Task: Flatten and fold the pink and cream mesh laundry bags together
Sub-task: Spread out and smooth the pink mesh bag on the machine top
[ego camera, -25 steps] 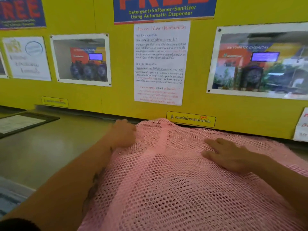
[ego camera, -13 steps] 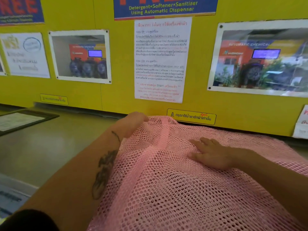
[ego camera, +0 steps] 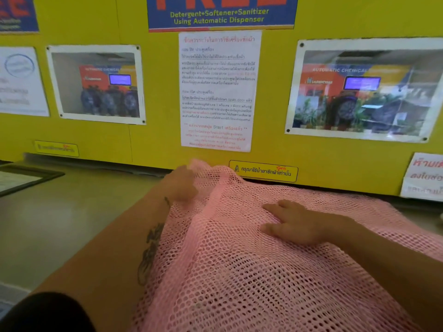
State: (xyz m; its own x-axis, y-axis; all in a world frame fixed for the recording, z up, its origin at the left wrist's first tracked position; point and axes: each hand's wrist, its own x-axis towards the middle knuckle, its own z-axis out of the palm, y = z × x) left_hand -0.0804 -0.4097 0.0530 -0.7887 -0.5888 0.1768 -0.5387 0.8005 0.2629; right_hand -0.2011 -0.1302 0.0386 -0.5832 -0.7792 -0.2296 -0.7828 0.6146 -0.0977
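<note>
A white instruction sheet (ego camera: 219, 91) hangs on the yellow wall (ego camera: 275, 144); framed photographs (ego camera: 96, 83) flank it; a blue banner (ego camera: 221, 13) sits directly above it; a yellow sticker (ego camera: 263, 171) lies below.

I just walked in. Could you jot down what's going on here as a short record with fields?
Place: a counter below a yellow wall with posted notices
Item: pink mesh bag, spread over the counter
Cream bag: not visible
Left hand: at the bag's far corner, gripping the mesh, blurred
Right hand: palm down, fingers spread, flat on the bag
Bag shape: a raised ridge runs between the hands, so not yet flat
Fold: not started
</note>
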